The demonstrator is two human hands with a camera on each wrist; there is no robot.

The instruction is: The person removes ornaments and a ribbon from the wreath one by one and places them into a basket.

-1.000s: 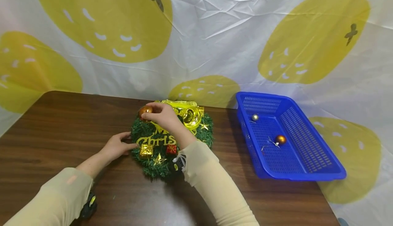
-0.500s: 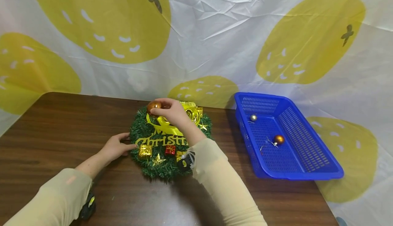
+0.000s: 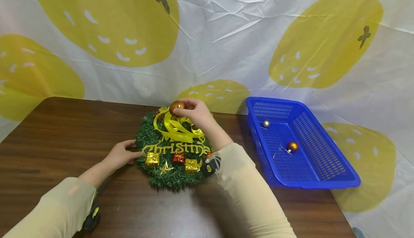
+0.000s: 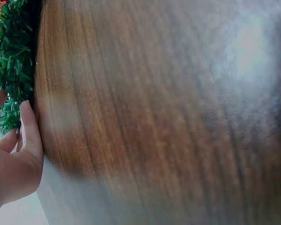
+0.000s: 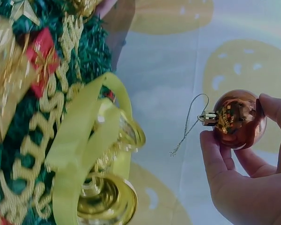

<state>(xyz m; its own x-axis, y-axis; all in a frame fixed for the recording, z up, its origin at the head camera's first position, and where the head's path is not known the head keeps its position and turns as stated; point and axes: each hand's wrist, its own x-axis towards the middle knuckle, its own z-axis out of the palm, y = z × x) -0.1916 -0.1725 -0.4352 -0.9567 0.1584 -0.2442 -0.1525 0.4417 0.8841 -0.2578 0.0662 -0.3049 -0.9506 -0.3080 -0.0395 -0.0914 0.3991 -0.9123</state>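
A green tinsel Christmas wreath (image 3: 147, 130) lies on the table, bearing gold lettering (image 3: 174, 148), small gift boxes (image 3: 152, 159), gold stars and yellow ribbon with gold bells (image 5: 107, 194). My right hand (image 3: 200, 116) pinches a shiny copper Christmas bauble (image 5: 239, 119) between thumb and fingertips, above the wreath's far part. The bauble's silver cap faces the wreath, with a thin hanging loop (image 5: 189, 115) dangling free. At the wreath's left edge rests my left hand (image 3: 121, 155), its thumb and fingers touching the tinsel (image 4: 16, 51); some fingertips are hidden there.
To the right stands a blue plastic basket (image 3: 336, 152) with another copper bauble (image 3: 292, 146) and a small pale gold one (image 3: 266, 123) inside. Behind the brown wooden table (image 3: 81, 130) hangs a white cloth (image 3: 220, 44) with yellow fruit prints.
My right hand has carried the copper bauble rightward, from the wreath's upper left toward its top middle, uncovering the ribbon and lettering. The left hand stays at the wreath's edge.
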